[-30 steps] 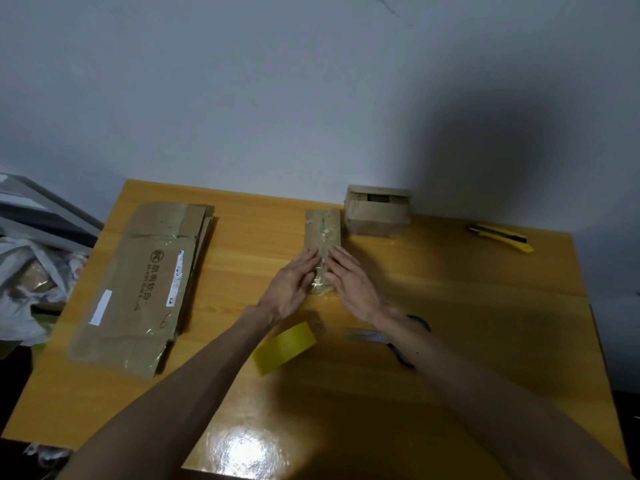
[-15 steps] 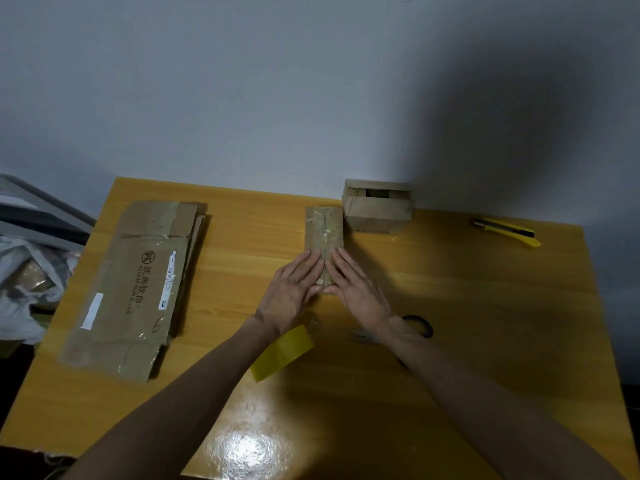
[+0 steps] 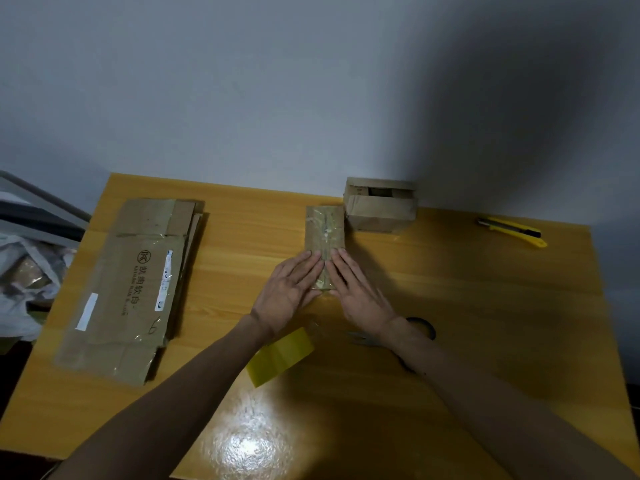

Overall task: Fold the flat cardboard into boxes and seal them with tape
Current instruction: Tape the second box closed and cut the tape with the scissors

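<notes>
A small taped cardboard box (image 3: 325, 230) lies at the middle of the wooden table (image 3: 485, 306). My left hand (image 3: 289, 291) and my right hand (image 3: 358, 292) press flat on its near end, palms down, fingers extended side by side along the tape seam. Neither hand grips anything. A yellow tape roll (image 3: 278, 355) lies just behind my left wrist. Scissors (image 3: 420, 329) lie partly hidden under my right wrist. A stack of flat cardboard (image 3: 135, 282) rests at the left of the table.
A folded box with an open top (image 3: 381, 209) stands at the back against the wall, touching the small box. A yellow utility knife (image 3: 512, 231) lies at the back right. A plastic bag and clutter (image 3: 24, 271) sit off the table's left edge.
Both hands have slid slightly toward each other and stay pressed flat on the box's near end. The box and the other objects have not moved.
</notes>
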